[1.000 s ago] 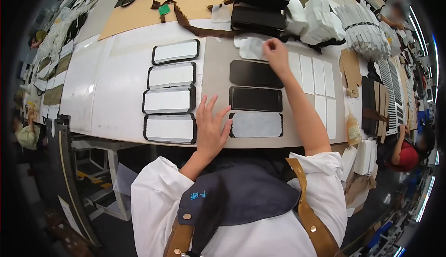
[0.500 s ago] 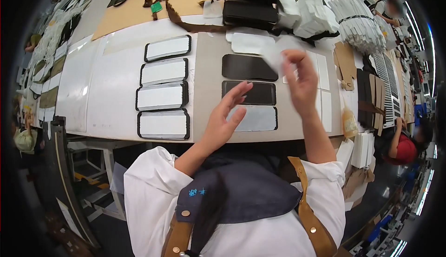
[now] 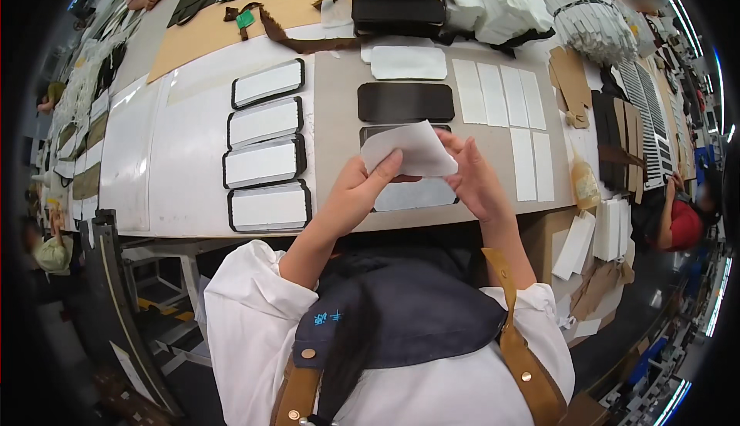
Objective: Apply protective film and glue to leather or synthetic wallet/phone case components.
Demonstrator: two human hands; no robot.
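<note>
Here, left hand (image 3: 356,191) and right hand (image 3: 476,176) raised over the table (image 3: 185,149), each grip pinched on white sheet (image 3: 407,149).

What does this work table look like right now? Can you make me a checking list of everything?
Surface: long table covered with white and grey-brown sheets.
Job's things: a white piece held above the table in both hands; under it a column of panels, white piece at the top, dark panel next, pale panel lowest.
Clutter: four black-rimmed white panels in a column; white strips; stacked black cases; brown strap.
Grippers: left hand and right hand, fingers pinching the white piece by its edges.
Cables: nothing seen.
Surroundings: other people at both sides; table frame below.
</note>
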